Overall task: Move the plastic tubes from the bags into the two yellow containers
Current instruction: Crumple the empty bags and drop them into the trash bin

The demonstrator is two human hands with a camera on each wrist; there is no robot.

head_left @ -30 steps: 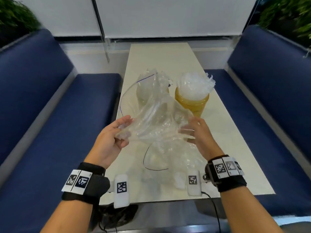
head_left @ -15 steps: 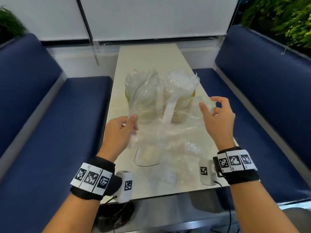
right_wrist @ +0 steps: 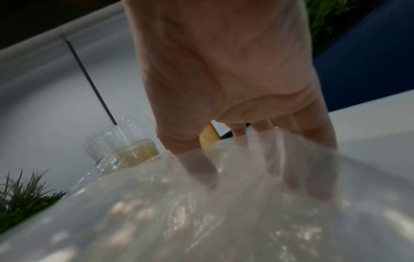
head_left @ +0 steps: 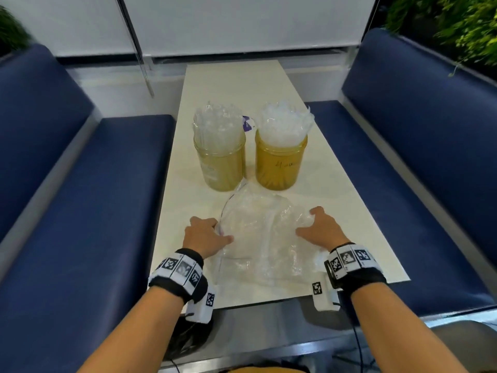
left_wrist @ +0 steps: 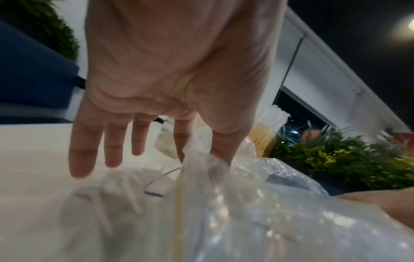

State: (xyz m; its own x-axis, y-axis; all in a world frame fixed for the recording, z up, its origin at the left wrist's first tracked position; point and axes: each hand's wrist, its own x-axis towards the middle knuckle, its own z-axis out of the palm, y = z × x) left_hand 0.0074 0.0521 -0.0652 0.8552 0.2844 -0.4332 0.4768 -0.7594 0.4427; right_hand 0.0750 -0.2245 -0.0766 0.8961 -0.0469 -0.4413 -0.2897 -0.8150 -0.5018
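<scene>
Both hands have come down since half a second ago, when they held a clear bag up in front of the containers; now the bags (head_left: 258, 232) lie crumpled and flat on the table (head_left: 234, 84), and both jars show fully.

Seen from the head camera, the left hand (head_left: 203, 235) rests at the 9 o'clock edge of the bags, the right hand (head_left: 320, 230) at the 3 o'clock edge. On the left wrist view the left hand's fingers (left_wrist: 81, 159) are straight and spread, hanging just above the table, with the thumb side touching the plastic (left_wrist: 235, 203); they grip nothing. On the right wrist view the right hand's fingers (right_wrist: 298, 173) are straight and seen through a layer of the clear film (right_wrist: 201, 212), pressing on it rather than curled round it.

At 12 o'clock of the bags stand the two yellow containers side by side, close but apart. The left container (head_left: 221, 165) is paler and packed with upright clear plastic tubes (head_left: 216, 122) that rise above its rim. The right container (head_left: 279, 165) is a deeper yellow with dark handwriting on its wall, and holds a full bunch of whiter tubes (head_left: 285, 122). Whether any tubes remain inside the bags cannot be told.

A small purple and white scrap (head_left: 248, 123) lies behind the containers. Blue bench seats (head_left: 88, 211) flank the table, and green plants (head_left: 457, 25) show at the far right.
</scene>
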